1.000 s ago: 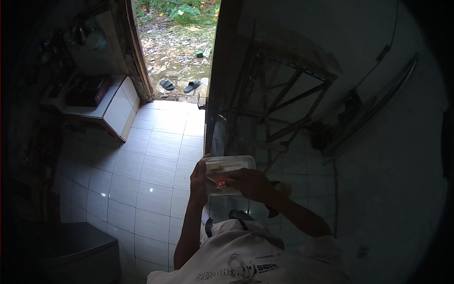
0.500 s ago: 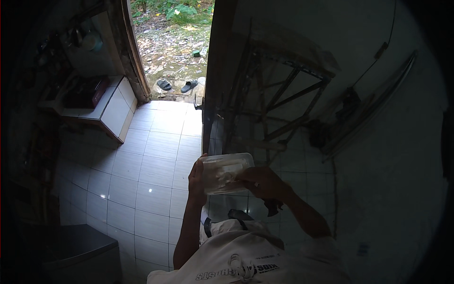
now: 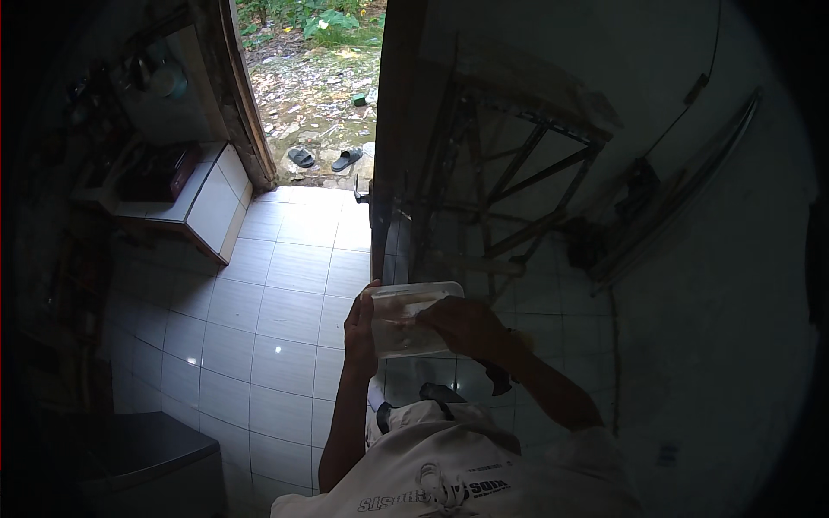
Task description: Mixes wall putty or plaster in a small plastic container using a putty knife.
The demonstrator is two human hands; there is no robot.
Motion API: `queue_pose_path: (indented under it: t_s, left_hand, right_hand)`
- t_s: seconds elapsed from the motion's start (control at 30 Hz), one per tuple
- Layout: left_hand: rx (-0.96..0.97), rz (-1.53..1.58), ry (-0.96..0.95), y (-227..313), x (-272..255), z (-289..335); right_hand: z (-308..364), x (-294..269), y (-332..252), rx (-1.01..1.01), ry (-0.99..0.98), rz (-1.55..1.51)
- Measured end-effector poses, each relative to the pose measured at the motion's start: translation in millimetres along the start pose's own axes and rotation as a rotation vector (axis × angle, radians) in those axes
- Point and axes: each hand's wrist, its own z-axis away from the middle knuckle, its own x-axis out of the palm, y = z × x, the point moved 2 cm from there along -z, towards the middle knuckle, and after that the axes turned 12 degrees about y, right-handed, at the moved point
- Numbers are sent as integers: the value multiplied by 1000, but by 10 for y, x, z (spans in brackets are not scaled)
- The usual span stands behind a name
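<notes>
A translucent rectangular plastic container (image 3: 399, 347) is held in front of my body. My left hand (image 3: 359, 332) grips it by the left side, fingers along the wall. Over its open top is my right hand (image 3: 464, 326), with fingers drawn together and pointing into it. Whatever those fingertips hold is hidden in shadow. The contents look pale and blurred, and I cannot tell their kind. Below my right wrist shows a small dark thing (image 3: 497, 380), too dim to name.
A dark door (image 3: 401, 129) stands ajar, with a pair of sandals (image 3: 324, 159) outside. At left is a tiled ledge (image 3: 207, 186) bearing a dark red object (image 3: 164, 173). A grey-topped unit (image 3: 147, 445) stands lower left. A frame-legged stand (image 3: 527, 138) is at right.
My right hand has shifted slightly left and further over the container, covering the whitish piece seen near its fingers before. My left hand keeps its grip.
</notes>
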Motion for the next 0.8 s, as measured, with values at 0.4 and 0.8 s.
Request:
queue_pose_path:
  t_s: [0.4,0.8]
  left_hand:
    - [-62,83,38,-116,-38,-99]
    - [-55,58,-32,-157,40,-82]
  right_hand:
    - [55,-229,-72,139,59,-195]
    - [-91,-328,-49,169,30,-185]
